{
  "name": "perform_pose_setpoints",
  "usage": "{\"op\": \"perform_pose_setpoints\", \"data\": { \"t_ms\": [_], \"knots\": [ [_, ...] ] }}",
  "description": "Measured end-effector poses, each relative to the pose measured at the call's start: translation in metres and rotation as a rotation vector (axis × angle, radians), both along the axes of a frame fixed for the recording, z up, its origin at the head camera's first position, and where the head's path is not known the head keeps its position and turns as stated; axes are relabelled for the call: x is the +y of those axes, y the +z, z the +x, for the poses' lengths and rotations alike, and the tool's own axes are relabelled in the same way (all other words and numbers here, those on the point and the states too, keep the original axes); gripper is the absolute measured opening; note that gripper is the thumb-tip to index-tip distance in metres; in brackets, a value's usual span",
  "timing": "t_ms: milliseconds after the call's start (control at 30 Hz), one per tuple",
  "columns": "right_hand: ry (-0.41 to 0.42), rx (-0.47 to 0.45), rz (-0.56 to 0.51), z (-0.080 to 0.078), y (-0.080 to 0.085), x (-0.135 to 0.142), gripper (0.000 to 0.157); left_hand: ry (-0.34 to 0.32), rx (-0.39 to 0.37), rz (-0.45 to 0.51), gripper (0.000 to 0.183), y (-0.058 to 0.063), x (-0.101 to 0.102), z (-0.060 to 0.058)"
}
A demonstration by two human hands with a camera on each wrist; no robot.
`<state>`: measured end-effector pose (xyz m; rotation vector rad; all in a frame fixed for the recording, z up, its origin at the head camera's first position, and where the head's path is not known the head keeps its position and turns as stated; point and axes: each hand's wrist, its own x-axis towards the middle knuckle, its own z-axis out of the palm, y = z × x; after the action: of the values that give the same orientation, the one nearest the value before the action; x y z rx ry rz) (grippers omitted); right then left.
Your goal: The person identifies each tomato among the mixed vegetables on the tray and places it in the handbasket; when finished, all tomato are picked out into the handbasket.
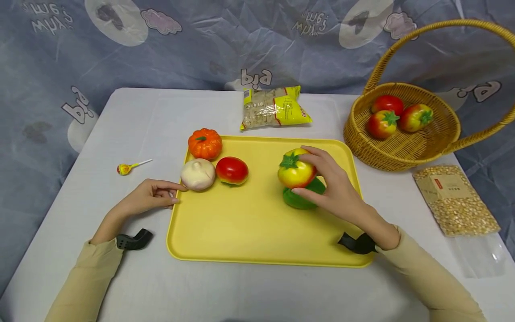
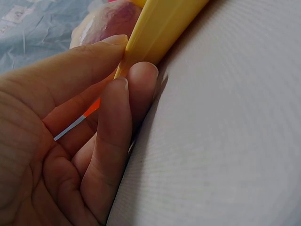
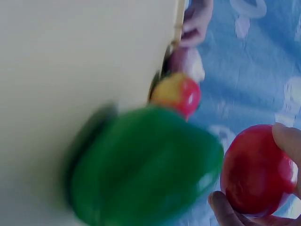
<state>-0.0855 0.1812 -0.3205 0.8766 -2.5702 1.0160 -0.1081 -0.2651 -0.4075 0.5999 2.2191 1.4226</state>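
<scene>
Hiding, seemingly, green pepper (image 1: 299, 199) beneath tomato (image 1: 295, 172)

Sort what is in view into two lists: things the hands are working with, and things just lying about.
In hand:
right hand gripping the yellow-red tomato
left hand touching the yellow tray at its edge
green pepper beneath the tomato

Lying about:
pumpkin
garlic
red tomato
lollipop
yellow packet
basket with three tomatoes
grain bag
</scene>
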Motion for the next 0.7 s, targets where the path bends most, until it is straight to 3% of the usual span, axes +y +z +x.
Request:
{"op": "perform_pose_setpoints", "data": {
  "t_ms": [233,533,700],
  "knots": [
    [-0.094,0.114,-0.095,-0.005,0.007,0.037,0.071,0.015,-0.005,-0.019,0.033,-0.001,0.000,-0.001],
    [-0.259,0.171,-0.106,-0.014,0.009,0.078,0.065,0.011,-0.002,-0.003,0.033,-0.002,0.000,0.000],
    [-0.380,0.179,-0.147,-0.023,0.008,0.103,0.069,0.008,-0.002,0.001,0.033,-0.001,0.000,0.000]
  ]
}}
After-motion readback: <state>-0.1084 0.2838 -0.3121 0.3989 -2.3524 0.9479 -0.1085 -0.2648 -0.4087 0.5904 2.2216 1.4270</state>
